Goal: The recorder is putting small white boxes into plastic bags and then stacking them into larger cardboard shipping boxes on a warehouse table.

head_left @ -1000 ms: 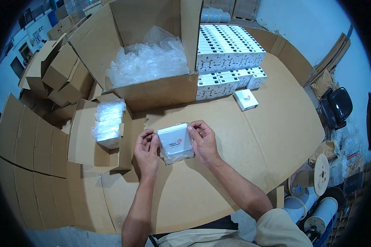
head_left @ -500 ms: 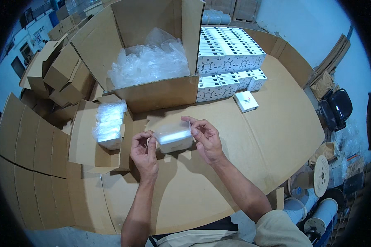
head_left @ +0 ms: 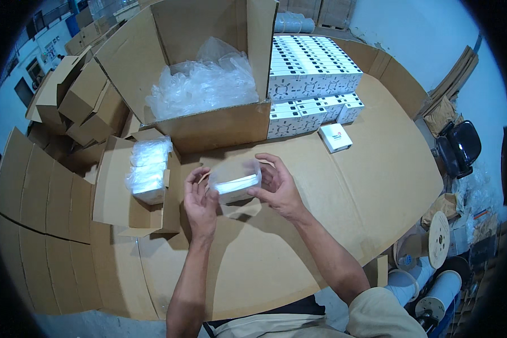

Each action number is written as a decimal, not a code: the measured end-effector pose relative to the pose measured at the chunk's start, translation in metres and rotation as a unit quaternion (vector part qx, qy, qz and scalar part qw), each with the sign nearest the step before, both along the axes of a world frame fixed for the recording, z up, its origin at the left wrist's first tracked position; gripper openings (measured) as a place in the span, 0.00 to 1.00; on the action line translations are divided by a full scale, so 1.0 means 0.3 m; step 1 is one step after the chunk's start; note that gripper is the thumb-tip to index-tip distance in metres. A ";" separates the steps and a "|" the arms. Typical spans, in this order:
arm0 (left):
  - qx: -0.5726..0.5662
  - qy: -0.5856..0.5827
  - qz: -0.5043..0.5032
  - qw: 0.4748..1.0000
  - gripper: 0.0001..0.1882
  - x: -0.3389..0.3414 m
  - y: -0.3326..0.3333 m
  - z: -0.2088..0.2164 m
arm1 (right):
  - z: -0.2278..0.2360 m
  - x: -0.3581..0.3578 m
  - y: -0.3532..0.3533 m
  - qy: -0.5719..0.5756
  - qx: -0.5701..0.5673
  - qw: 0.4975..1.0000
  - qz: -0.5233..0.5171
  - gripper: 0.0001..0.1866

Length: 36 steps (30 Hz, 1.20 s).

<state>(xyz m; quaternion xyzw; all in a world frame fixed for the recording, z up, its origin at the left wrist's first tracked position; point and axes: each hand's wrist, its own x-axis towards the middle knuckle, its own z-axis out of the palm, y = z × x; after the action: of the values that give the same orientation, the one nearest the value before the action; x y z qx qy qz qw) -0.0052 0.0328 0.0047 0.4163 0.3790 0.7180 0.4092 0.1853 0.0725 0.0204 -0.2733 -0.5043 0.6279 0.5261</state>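
Note:
Between my two hands is a small white box (head_left: 235, 194) inside a clear plastic bag (head_left: 235, 170), whose mouth gapes at the top. My left hand (head_left: 201, 204) has its fingers curled along the bag's left side, with the thumb at the box's near corner. On the other side my right hand (head_left: 279, 187) grips the bag and box, its thumb on the near side and its fingers behind. To the left, an open carton (head_left: 116, 188) holds several white boxes in clear bags (head_left: 147, 169).
A large open carton (head_left: 219, 125) with a heap of clear bags (head_left: 205, 87) stands behind my hands. White boxes (head_left: 312, 73) are stacked at the back right, with a single white box (head_left: 335, 138) in front of them. Brown cardboard (head_left: 343, 225) covers the table.
The bag's mouth has spread wider and rounder. My right hand has moved from its top edge down to the side of the box, and my left hand has shifted slightly right.

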 end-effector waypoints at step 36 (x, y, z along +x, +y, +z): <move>-0.144 -0.010 0.026 0.989 0.14 -0.010 0.035 -0.057 | -0.033 -0.025 0.031 -0.021 -0.002 0.997 -0.070 0.06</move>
<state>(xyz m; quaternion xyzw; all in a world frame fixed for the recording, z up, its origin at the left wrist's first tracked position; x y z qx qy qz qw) -0.0083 0.0433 -0.0125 0.3358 0.4849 0.6705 0.4501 0.1778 0.0816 0.0105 -0.3216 -0.4938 0.5846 0.5577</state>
